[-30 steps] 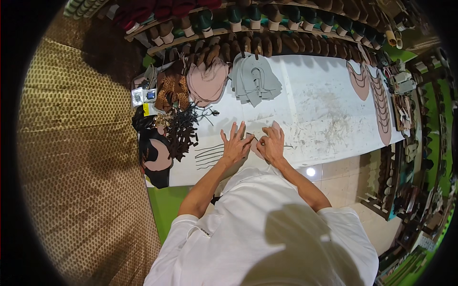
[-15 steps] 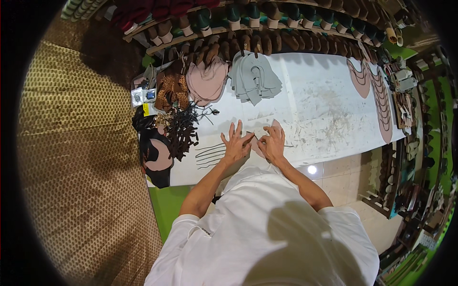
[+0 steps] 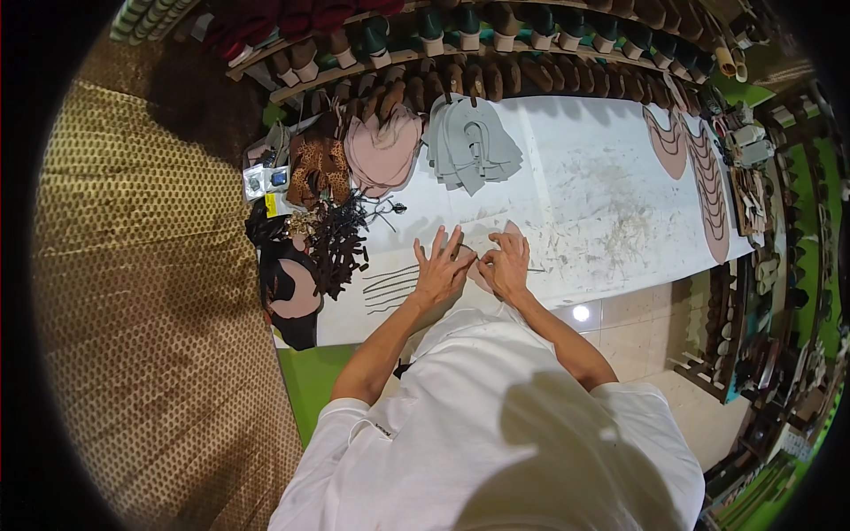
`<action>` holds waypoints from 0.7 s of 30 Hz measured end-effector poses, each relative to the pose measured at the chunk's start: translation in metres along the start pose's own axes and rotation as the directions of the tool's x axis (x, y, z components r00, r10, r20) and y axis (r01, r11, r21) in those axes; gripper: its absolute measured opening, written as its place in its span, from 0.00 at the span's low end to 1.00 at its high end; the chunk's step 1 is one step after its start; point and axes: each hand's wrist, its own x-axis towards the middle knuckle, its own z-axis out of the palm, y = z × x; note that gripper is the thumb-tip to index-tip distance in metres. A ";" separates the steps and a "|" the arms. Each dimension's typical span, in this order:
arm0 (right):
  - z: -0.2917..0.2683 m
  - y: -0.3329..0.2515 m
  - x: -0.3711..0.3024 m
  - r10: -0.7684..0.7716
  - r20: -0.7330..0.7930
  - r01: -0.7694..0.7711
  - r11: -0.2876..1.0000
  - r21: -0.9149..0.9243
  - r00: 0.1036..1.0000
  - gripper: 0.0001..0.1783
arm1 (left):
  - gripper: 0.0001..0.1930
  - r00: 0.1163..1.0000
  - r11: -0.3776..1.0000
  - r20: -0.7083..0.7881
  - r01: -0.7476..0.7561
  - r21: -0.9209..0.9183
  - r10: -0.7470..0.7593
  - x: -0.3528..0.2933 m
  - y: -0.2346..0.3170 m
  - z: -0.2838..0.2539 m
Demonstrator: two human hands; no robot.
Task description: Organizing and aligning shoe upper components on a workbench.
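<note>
My left hand is at the near edge of the white table, its thumb and forefinger pinched and the other fingers spread. Close beside it, my right hand also pinches with thumb and forefinger. A thin dark strip, barely visible, runs between the two pinches. Under my hands lies a pink shoe-upper piece, mostly covered; its pointed end shows beyond my right fingers. Several thin dark strips lie side by side on the table, left of my left hand.
Grey cut pieces and pink cut pieces are piled at the back. A heap of dark straps is at left. Overlapping pink pieces with dark edging lie far right. Shoe racks line the back.
My left fingers have shifted slightly right, bringing the two pinches closer together. Less of the dark strip shows between them. My right hand stays nearly in place.
</note>
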 end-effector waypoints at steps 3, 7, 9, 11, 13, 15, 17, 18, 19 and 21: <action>0.003 0.001 -0.001 -0.015 -0.010 0.015 1.000 0.000 1.000 0.06 | 0.23 1.000 1.000 0.006 -0.003 0.030 0.003 -0.001 0.000 0.001; 0.003 0.002 -0.001 -0.011 -0.007 0.011 1.000 0.004 1.000 0.07 | 0.22 1.000 0.999 0.010 0.029 -0.037 -0.029 -0.002 0.005 0.000; 0.002 0.002 -0.002 -0.007 -0.001 0.007 1.000 -0.001 1.000 0.07 | 0.22 0.998 0.995 0.010 0.056 -0.085 -0.055 -0.003 0.009 0.000; 0.002 0.002 -0.002 -0.013 -0.001 0.013 1.000 -0.017 1.000 0.08 | 0.22 0.997 0.999 0.077 0.028 0.030 -0.030 -0.004 0.012 0.000; 0.001 0.004 -0.002 -0.029 0.017 0.030 1.000 -0.006 0.999 0.08 | 0.22 0.997 0.999 0.058 0.046 0.017 -0.047 -0.006 0.016 0.002; -0.002 0.008 -0.003 -0.044 0.034 0.044 0.999 0.003 0.998 0.09 | 0.22 0.997 0.998 0.040 0.062 0.001 -0.062 -0.008 0.018 0.005; -0.009 0.014 -0.005 -0.060 0.087 0.057 0.998 0.042 0.994 0.10 | 0.24 0.993 0.995 0.062 0.099 0.004 -0.099 -0.011 0.019 0.006; -0.013 0.016 -0.009 -0.058 0.088 0.054 0.998 0.040 0.994 0.10 | 0.24 0.993 0.995 0.063 0.098 0.002 -0.098 -0.011 0.021 0.005; -0.017 0.018 -0.013 -0.078 0.077 0.077 0.997 0.011 0.994 0.11 | 0.24 0.994 0.994 0.040 0.101 -0.037 -0.099 -0.012 0.023 0.004; -0.022 0.020 -0.019 -0.099 0.069 0.101 0.995 -0.019 0.993 0.12 | 0.24 0.995 0.991 0.016 0.104 -0.078 -0.103 -0.013 0.025 0.003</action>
